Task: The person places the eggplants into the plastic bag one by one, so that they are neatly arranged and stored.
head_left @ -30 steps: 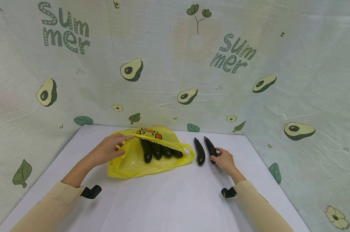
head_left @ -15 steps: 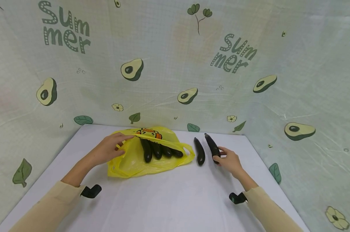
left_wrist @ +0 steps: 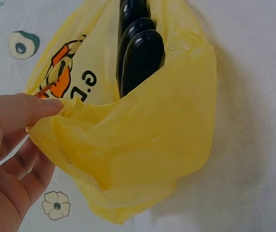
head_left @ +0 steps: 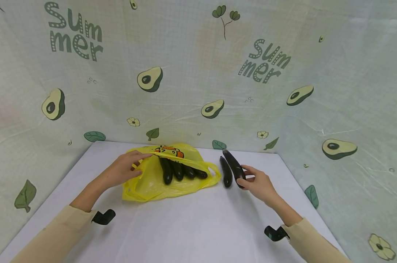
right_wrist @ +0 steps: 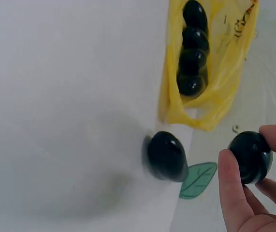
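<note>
My left hand point(head_left: 123, 170) pinches the rim of a yellow plastic bag point(head_left: 167, 191) between thumb and fingers, keeping its mouth lifted. Inside the bag several dark, glossy eggplants point(head_left: 177, 170) lie side by side, their far ends hidden under the plastic. To the right, my right hand point(head_left: 260, 185) grips another eggplant point(head_left: 233, 164) by its near end, and the far end tilts up and left. A loose eggplant point(head_left: 225, 172) lies on the table between the bag and the held one. In the right wrist view, thumb and fingers surround the held eggplant's round end point(right_wrist: 250, 157).
The white table point(head_left: 172, 233) ends at a hanging cloth point(head_left: 178, 47) printed with avocados and leaves, which also walls both sides. A black wrist mount point(head_left: 104, 217) juts from the left sleeve, and a second black mount point(head_left: 275, 233) from the right one.
My right hand has lifted its eggplant, first shifting right, then swinging the far end left over the loose one. The left hand and bag have stayed in place.
</note>
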Action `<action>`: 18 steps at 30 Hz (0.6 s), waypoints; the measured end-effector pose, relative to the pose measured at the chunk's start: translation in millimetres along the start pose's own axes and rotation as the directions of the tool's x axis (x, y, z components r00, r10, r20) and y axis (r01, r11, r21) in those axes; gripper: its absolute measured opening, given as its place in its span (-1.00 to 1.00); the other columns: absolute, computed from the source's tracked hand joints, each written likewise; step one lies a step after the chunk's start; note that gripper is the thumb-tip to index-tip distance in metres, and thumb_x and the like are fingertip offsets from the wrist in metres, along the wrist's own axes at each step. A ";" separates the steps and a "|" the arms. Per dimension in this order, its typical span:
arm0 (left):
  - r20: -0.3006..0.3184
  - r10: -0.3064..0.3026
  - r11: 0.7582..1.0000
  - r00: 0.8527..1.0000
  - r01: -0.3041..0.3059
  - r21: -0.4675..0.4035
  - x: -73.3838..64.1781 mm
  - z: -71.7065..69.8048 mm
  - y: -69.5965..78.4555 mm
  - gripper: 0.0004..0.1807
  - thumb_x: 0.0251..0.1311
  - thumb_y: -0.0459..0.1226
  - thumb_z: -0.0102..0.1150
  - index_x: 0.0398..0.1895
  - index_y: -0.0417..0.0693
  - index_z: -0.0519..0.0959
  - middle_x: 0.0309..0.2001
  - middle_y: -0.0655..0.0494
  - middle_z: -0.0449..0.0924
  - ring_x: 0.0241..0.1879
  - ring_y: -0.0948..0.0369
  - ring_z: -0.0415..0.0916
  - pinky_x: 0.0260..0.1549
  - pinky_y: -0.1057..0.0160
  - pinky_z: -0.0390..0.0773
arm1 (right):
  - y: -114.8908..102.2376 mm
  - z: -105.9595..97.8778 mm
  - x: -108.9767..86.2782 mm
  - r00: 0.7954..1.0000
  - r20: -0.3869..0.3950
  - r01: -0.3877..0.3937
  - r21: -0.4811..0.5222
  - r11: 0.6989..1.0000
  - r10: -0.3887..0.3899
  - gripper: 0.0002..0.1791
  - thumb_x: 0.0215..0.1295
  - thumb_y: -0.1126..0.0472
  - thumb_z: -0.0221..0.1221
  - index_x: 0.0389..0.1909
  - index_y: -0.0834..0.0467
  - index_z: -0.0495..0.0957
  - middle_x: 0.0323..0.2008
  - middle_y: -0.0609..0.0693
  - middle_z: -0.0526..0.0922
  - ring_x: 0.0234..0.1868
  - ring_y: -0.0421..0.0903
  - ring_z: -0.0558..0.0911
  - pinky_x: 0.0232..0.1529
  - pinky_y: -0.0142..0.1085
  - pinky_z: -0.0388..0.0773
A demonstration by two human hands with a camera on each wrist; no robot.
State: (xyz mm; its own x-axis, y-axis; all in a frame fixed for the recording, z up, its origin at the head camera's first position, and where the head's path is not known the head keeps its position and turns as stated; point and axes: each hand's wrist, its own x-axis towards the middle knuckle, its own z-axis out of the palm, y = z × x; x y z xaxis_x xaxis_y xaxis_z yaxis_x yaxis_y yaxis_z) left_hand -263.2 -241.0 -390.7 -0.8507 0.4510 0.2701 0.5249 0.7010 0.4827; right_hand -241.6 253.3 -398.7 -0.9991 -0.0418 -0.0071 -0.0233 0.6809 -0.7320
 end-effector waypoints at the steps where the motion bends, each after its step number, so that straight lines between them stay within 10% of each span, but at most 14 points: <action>1: 0.001 -0.003 1.000 1.000 0.003 0.003 0.3 -0.2 0.0 -0.24 0.21 -0.53 0.44 0.51 -0.07 0.49 0.27 -0.14 0.56 -0.05 0.07 0.61 -0.14 0.18 0.71 | -3.5 0.7 -2.3 1.000 0.005 0.005 0.005 1.000 -0.005 -0.23 0.39 0.12 0.39 0.57 0.12 0.37 0.28 0.26 0.61 0.02 0.03 0.78 0.01 -0.05 0.74; 18: 0.007 0.002 1.000 1.000 -0.002 0.006 1.4 -1.6 1.0 -0.24 0.21 -0.53 0.44 0.51 -0.08 0.48 0.28 -0.16 0.56 -0.06 0.07 0.61 -0.15 0.18 0.71 | -55.6 28.3 -28.3 0.983 0.074 0.167 0.032 0.985 -0.169 -0.28 0.31 0.16 0.47 0.48 0.06 0.50 0.12 0.07 0.68 -0.08 -0.06 0.71 -0.25 -0.29 0.69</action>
State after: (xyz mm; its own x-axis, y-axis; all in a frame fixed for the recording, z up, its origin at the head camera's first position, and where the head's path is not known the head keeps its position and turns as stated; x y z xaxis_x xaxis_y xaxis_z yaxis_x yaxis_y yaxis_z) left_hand -263.9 -240.6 -388.5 -0.8496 0.4560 0.2649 0.5265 0.7037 0.4770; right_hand -211.1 195.9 -377.1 -0.9754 -0.2105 0.0660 -0.1886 0.6403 -0.7446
